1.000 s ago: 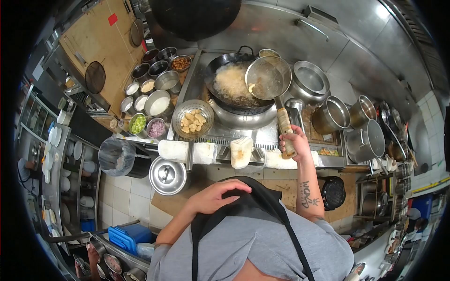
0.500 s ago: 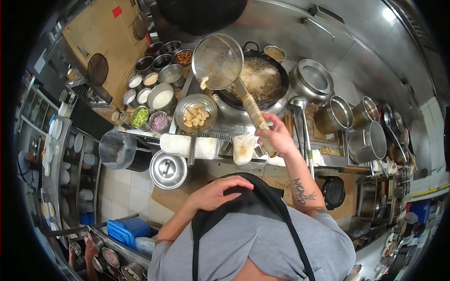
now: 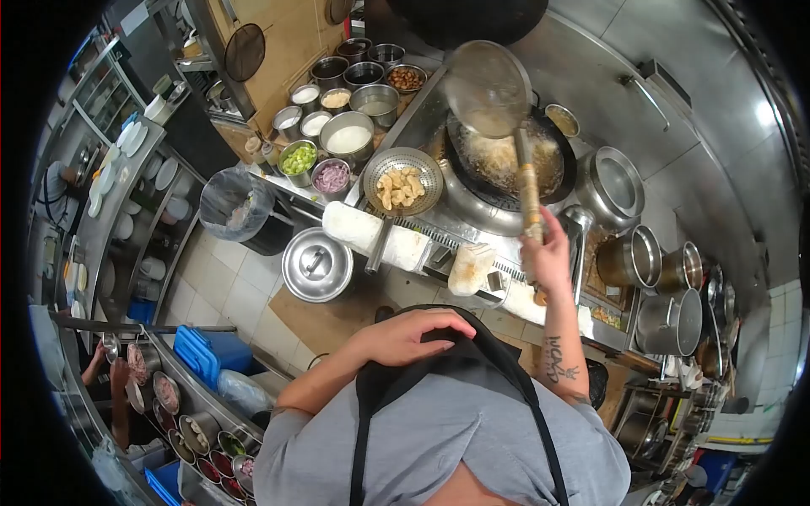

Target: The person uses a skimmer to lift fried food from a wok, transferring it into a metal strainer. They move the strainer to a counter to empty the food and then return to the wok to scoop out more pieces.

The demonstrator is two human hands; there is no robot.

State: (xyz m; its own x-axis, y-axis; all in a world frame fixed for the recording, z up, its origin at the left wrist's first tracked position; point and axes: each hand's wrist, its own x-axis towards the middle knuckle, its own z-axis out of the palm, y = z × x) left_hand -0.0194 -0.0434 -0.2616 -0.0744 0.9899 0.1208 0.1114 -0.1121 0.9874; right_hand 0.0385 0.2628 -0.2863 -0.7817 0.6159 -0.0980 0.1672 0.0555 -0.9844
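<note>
My right hand (image 3: 548,251) is closed around the wrapped handle of a round wire-mesh strainer (image 3: 488,88). Its head is over the far left part of a black wok (image 3: 570,169), where pale oil (image 3: 509,160) is bubbling. In front of the wok and to its left, a perforated skimmer (image 3: 433,179) holds several golden fried pieces (image 3: 401,187); no hand touches it. My left hand (image 3: 415,336) lies against the black apron (image 3: 439,364) at my chest, fingers curved, thumb apart.
Steel bowls, among them chopped green vegetable (image 3: 299,158) and diced onion (image 3: 331,176), crowd the left counter. A lidded pot (image 3: 317,263) and a lined bin (image 3: 236,202) stand below. Pots (image 3: 629,255) line the right. Another person's hands (image 3: 118,371) show at lower left.
The view has turned, shifting the scene. My right hand has swung the strainer from the wok's left side to farther over it. The piece on its rim is no longer visible.
</note>
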